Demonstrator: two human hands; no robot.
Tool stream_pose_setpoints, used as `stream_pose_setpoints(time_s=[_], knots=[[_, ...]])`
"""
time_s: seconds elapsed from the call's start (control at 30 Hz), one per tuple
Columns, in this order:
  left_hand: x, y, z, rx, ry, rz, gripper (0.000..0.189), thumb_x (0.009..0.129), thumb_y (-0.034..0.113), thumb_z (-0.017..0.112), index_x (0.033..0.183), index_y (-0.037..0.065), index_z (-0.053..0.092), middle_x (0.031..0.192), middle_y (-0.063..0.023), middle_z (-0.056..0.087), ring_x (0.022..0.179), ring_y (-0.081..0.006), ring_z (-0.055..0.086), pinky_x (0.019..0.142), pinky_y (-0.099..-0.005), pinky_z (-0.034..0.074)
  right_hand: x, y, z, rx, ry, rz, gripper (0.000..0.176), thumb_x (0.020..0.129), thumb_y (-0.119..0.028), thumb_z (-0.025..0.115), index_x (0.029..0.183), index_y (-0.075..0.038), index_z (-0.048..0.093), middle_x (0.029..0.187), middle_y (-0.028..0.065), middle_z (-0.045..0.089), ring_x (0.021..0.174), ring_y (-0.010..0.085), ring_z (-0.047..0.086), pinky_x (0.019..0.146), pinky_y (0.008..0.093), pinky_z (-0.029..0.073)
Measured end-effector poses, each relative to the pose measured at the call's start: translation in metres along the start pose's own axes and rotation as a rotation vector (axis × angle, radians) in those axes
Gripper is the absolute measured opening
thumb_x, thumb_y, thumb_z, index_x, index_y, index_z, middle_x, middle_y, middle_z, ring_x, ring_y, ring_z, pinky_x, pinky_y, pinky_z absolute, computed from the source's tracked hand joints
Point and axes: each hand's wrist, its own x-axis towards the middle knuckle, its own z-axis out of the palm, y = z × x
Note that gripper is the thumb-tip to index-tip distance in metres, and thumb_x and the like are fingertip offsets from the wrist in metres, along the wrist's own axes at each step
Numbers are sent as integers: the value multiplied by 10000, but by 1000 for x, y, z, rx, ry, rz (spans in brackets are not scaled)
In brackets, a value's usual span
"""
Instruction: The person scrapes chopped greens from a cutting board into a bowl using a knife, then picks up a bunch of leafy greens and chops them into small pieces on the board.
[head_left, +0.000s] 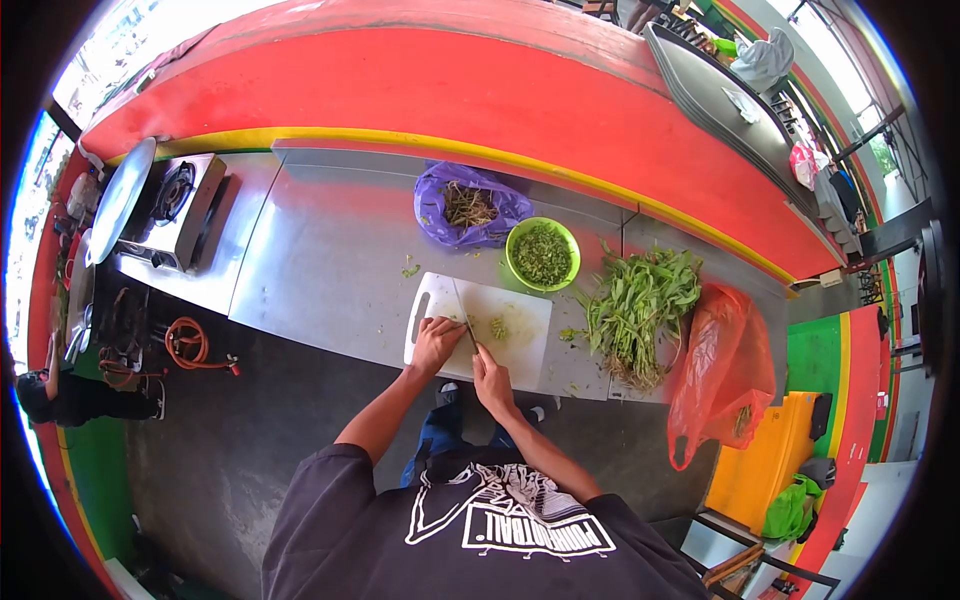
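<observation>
A white cutting board [525,352] with a handle slot lies on the steel counter. My right hand [491,380] is closed around the handle of a knife [463,308], whose blade points away from me across the board. Beside the blade on its left, my left hand [437,341] rests on the board with fingers curled together; whatever lies under them is hidden. A small pile of chopped greens [499,327] sits right of the blade. Behind the board stands a lime-green bowl [548,287] full of chopped greens.
A purple plastic bag [430,205] holding stems stands behind the board. Right of it lie a leafy bunch of greens [640,310] and a red plastic bag [722,365] overhanging the edge. A portable stove [200,205] is far left. Another person [85,397] appears at the left edge.
</observation>
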Motion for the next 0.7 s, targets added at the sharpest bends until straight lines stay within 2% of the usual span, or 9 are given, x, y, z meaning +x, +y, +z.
stream_pose_setpoints(time_s=[0.2,0.27,0.4,0.47,0.5,0.57,0.6,0.67,0.7], knots=[[3,9,-7,56,-23,0,284,810,145,667,1089,150,722,1079,31,672,1076,-151,603,925,-384,412,17,3,5,-116,-27,-28,356,1011,-208,537,1335,-66,572,898,292,674,859,471,661,691,502,526],[5,13,-13,90,-24,10,279,812,146,665,1085,146,721,1092,27,667,1080,-156,601,920,-390,414,27,6,11,-152,-7,-72,376,1009,-254,536,1330,-65,578,918,276,691,853,467,667,728,525,542],[2,7,-11,85,-21,-17,283,811,143,660,1087,130,723,1107,10,663,1087,-178,599,911,-381,431,21,4,9,7,83,-149,366,1013,-215,535,1350,-72,561,887,282,679,883,463,663,696,498,520],[-2,3,-3,35,-38,-22,284,810,140,657,1086,124,723,1102,3,668,1081,-186,603,911,-375,437,8,-6,-3,2,-11,66,369,1020,-217,523,1352,-60,559,851,257,690,793,433,685,681,457,518],[-2,2,-1,1,-9,-18,287,806,136,657,1085,122,725,1096,-1,674,1073,-188,609,911,-368,439,3,-4,-7,-1,-10,68,369,1020,-217,523,1352,-60,559,851,257,690,793,433,685,681,457,518],[-2,1,3,-36,18,-12,291,802,132,656,1084,119,726,1091,-6,680,1065,-190,614,912,-361,441,-6,0,-13,48,-39,113,372,1024,-200,507,1355,-37,552,814,210,677,698,345,669,671,410,509],[-1,3,3,-34,19,-12,289,801,131,653,1080,118,727,1086,-7,685,1059,-188,618,914,-364,440,-11,7,-14,47,-38,116,372,1024,-200,507,1355,-37,552,814,210,677,698,345,669,671,410,509],[2,4,0,-32,18,-12,288,799,130,651,1076,117,727,1081,-8,689,1052,-185,622,916,-367,439,-20,20,-14,66,46,-82,366,1021,-176,500,1347,-17,553,784,175,632,670,265,628,673,386,502],[2,3,-2,-10,0,8,281,804,131,649,1074,118,726,1086,-3,687,1058,-180,620,921,-372,434,-26,19,-16,64,45,-79,366,1021,-176,500,1347,-17,553,784,175,632,670,265,628,673,386,502]])
